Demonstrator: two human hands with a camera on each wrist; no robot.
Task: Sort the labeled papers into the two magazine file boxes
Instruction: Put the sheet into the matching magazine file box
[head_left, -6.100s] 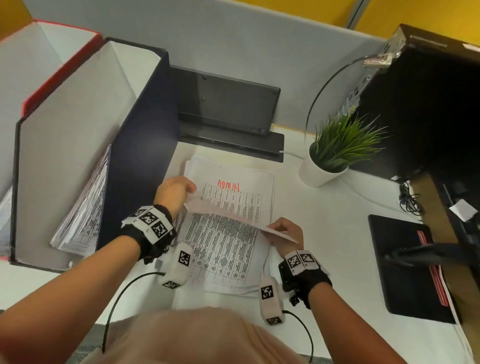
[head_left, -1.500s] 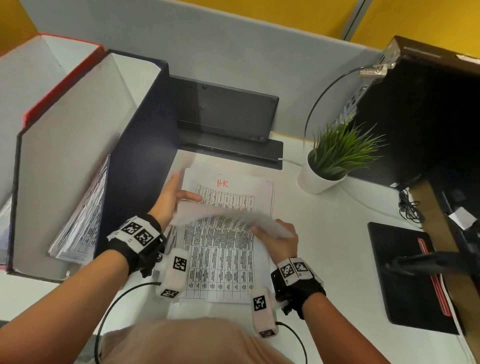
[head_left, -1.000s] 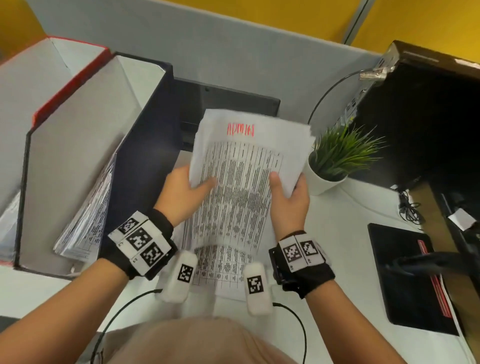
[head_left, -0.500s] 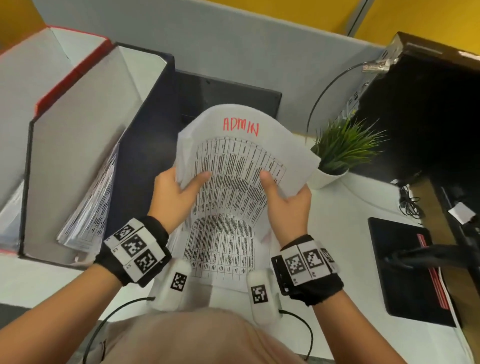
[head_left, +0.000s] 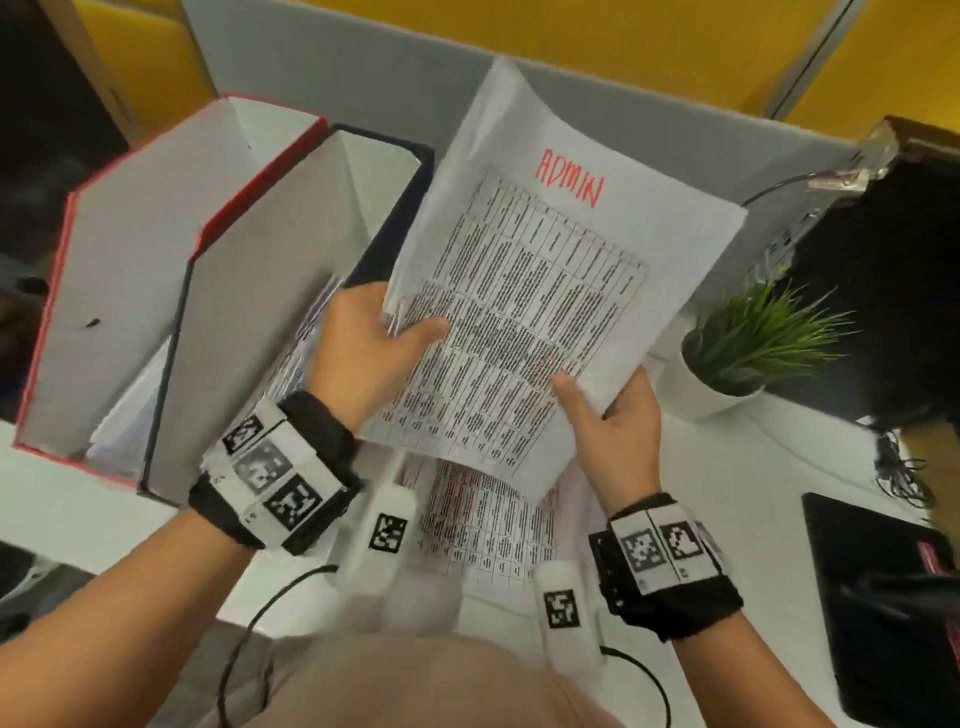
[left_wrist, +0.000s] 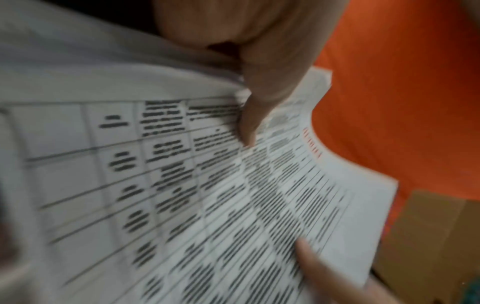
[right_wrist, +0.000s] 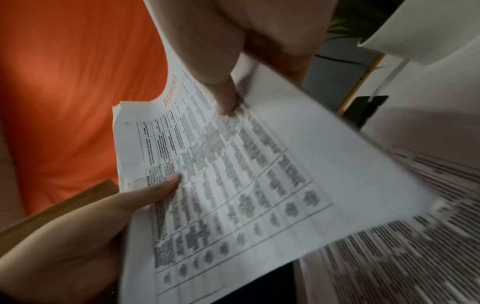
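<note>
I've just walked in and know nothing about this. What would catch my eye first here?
Most striking is the sheaf of printed papers headed ADMIN in red, held up over the desk by the left hand and right hand. To the left stand two open file boxes, one red-edged, one dark blue, with papers inside. A small potted plant sits to the right.

The two file boxes stand side by side at the left, the red box (head_left: 130, 249) outermost and the dark box (head_left: 291, 291) next to it, both open on top. Papers already lean inside each, taking part of the room. The held sheaf (head_left: 524, 291) hangs above the dark box's right wall. To the right, the potted plant (head_left: 748, 353) and a black case (head_left: 883, 291) crowd the desk (head_left: 727, 499). More sheets (head_left: 488, 525) cover the desk below the hands.
</note>
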